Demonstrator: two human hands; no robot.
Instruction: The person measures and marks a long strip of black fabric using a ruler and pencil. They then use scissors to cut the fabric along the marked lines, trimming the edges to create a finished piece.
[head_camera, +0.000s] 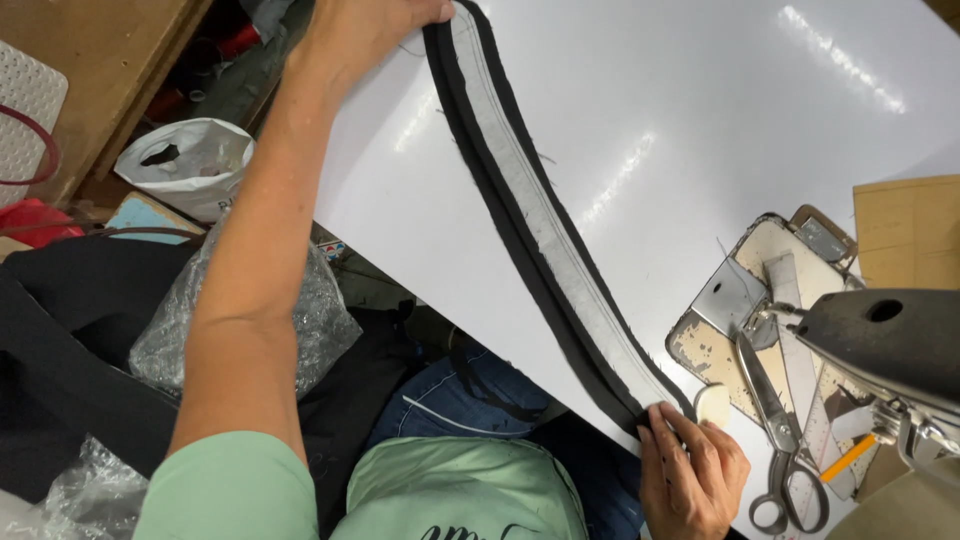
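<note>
A long black fabric strip (545, 235) with a grey-white band down its middle lies stretched across the white table (700, 110). My left hand (365, 30) is at the top of the view and holds the strip's far end. My right hand (690, 470) presses down the near end at the table's front edge. A small white piece of chalk (712, 405) sits just beside my right fingers.
Large scissors (780, 440) lie right of my right hand on a worn metal plate (700, 345). An iron or machine head (890, 345) sits at the right edge, with an orange pencil (848, 458) below. Brown card (910, 230) lies behind. Plastic bags (185, 165) and dark cloth lie left of the table.
</note>
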